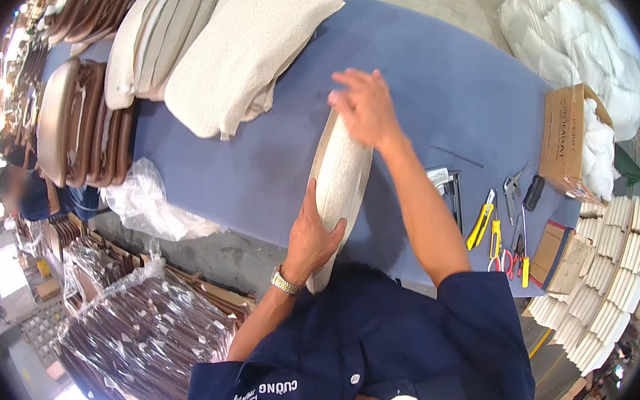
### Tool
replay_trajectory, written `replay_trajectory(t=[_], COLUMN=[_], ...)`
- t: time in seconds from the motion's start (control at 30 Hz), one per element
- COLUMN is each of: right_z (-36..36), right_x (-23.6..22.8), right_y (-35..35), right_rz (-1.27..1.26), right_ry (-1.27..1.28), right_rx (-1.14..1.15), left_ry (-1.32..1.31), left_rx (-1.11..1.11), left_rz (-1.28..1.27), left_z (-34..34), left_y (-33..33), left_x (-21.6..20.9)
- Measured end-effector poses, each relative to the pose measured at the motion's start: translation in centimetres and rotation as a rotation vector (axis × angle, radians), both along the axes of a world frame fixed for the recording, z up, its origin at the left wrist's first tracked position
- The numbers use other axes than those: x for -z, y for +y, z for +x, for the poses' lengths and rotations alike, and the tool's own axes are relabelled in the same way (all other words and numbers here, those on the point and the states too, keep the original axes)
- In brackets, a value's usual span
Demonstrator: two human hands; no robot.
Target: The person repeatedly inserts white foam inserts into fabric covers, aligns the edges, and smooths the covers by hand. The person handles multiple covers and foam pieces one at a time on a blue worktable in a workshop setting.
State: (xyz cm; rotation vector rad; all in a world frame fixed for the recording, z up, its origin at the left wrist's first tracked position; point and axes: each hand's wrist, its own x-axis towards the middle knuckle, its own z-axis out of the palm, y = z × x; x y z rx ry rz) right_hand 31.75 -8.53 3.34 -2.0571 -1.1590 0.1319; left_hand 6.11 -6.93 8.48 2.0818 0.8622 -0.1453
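A long cream fabric-covered cushion (pixel 342 176) stands on its edge at the near side of the blue-grey table, one end against my body. My left hand (pixel 312 237), with a metal watch on the wrist, grips its near part, thumb and fingers spread over the two sides. My right hand (pixel 365 110) is at the cushion's far end with its fingers apart and slightly blurred; whether the palm touches the cover cannot be made out. Farther left lies a stack of cream fabric pieces (pixel 244 52).
Right of my right arm lie a staple gun (pixel 447 190), a yellow utility knife (pixel 481 221), pliers (pixel 512 188) and screwdrivers (pixel 524 248). A cardboard box (pixel 564 135) holds white stuffing. Brown padded seats (pixel 88 124) stand at the far left; plastic-wrapped brown pieces (pixel 150 334) are beside the table.
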Motion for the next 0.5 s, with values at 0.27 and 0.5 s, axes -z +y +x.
replay_trajectory(t=[0.27, 0.5], right_z=[3.4, -19.7], right_x=[2.7, 4.7], right_y=[-2.0, -4.4], right_rz=[0.206, 0.439], right_ry=[0.685, 0.597], right_rx=[0.334, 0.273], left_ry=[-0.051, -0.374], left_rx=[0.086, -0.026], left_rz=[-0.328, -0.149], left_z=[-13.8, -13.5], left_y=[-3.0, -2.8], left_x=[2.0, 2.4])
